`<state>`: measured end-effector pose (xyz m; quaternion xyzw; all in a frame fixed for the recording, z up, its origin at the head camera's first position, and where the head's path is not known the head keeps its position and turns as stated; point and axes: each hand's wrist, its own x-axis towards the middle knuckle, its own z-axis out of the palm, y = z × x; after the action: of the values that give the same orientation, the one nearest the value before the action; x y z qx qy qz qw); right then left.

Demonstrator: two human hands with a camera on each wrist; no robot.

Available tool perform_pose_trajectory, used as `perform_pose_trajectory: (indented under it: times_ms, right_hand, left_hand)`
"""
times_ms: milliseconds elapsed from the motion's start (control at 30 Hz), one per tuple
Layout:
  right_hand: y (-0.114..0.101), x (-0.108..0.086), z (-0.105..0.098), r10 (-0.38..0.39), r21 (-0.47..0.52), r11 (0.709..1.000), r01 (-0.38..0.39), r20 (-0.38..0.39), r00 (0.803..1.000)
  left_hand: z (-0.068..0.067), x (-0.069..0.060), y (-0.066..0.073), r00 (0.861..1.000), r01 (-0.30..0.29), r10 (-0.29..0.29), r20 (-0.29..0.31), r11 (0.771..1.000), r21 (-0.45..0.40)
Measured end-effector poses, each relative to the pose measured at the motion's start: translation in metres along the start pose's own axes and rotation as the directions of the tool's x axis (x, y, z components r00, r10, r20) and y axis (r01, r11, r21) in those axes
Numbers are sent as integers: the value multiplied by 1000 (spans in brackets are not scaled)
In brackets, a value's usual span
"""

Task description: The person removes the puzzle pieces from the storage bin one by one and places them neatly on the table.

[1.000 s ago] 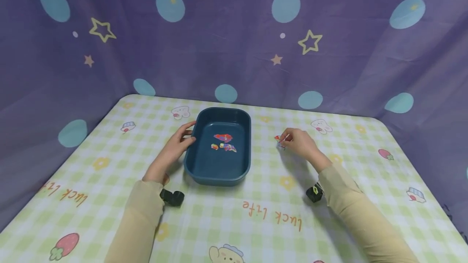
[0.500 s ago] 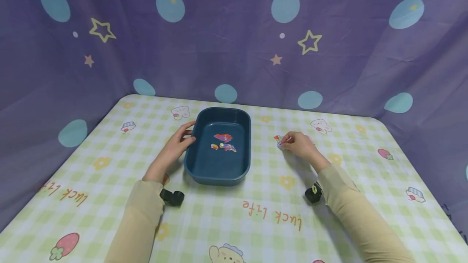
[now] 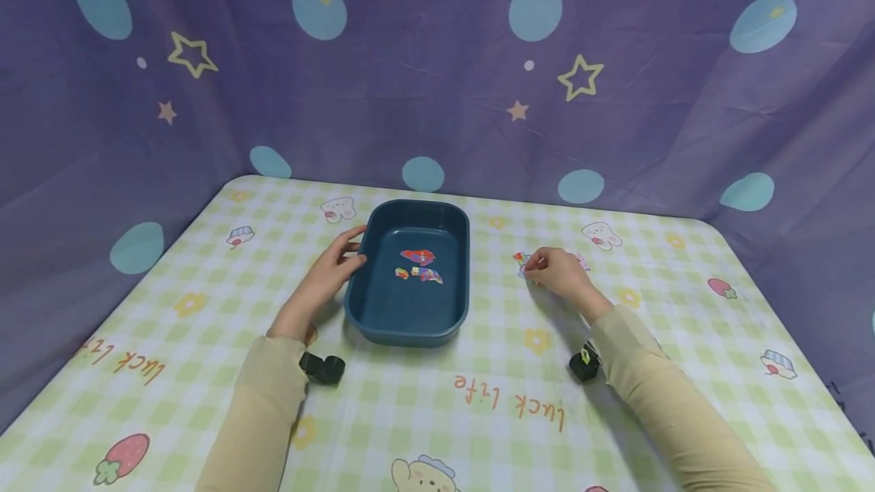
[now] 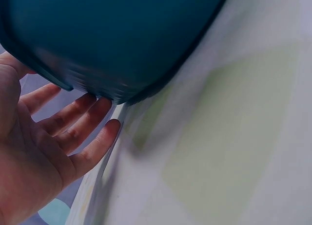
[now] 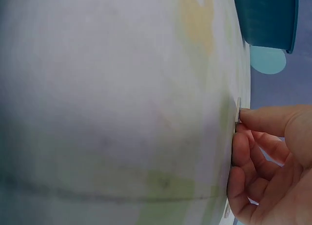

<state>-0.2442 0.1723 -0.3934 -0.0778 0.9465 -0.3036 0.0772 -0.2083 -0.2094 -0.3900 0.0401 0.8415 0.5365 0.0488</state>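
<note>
A dark blue rectangular tray [image 3: 406, 317] stands left of the table's middle. Inside it lie a red and purple piece [image 3: 417, 257], a small yellow-red piece [image 3: 401, 273] and a blue multicoloured piece [image 3: 428, 275], all flat. My left hand [image 3: 328, 272] holds the tray's left side, thumb at the rim and fingers against the outer wall [image 4: 73, 69]. Right of the tray, my right hand [image 3: 560, 273] pinches a thin flat colourful piece [image 3: 520, 259] low at the table, seen edge-on in the right wrist view. The other fingers are curled. The hand hides much of what lies beneath it.
A pale green checked cloth with printed figures covers the table [image 3: 437, 431]. Pink and red patches [image 3: 582, 260] show just past my right hand. Black devices [image 3: 323, 369] are worn at both wrists. A purple patterned curtain [image 3: 437, 59] stands behind the table.
My right hand has shifted slightly right and lower, and colourful flat parts now show on both sides of it. My left hand and the tray hold still.
</note>
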Motion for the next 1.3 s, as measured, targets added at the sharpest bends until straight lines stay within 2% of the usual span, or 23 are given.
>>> perform_pose_trajectory:
  times_ms: [333, 500, 833, 1067, 1300]
  right_hand:
    - [-5, -1, -1, -30, -51, 998, 30, -15, 999]
    - [-17, -1, -3, -83, -87, 993, 80, -31, 996]
    - [-58, -4, -12, -199, -152, 969, 193, -25, 980]
    - [-95, 1, -11, -272, -237, 936, 261, -13, 962]
    - [-123, 6, -2, -343, -252, 909, 331, -3, 939]
  left_hand:
    - [-1, 0, 1, 1000, -10, 10, 5, 1000, -3]
    - [-2, -1, 0, 1000, -5, 5, 7, 1000, 3]
    - [-1, 1, -1, 1000, -14, 14, 20, 1000, -1]
    - [1, 1, -2, 1000, -3, 3, 16, 1000, -9]
    - [0, -1, 2, 1000, -1, 1, 15, 1000, -5]
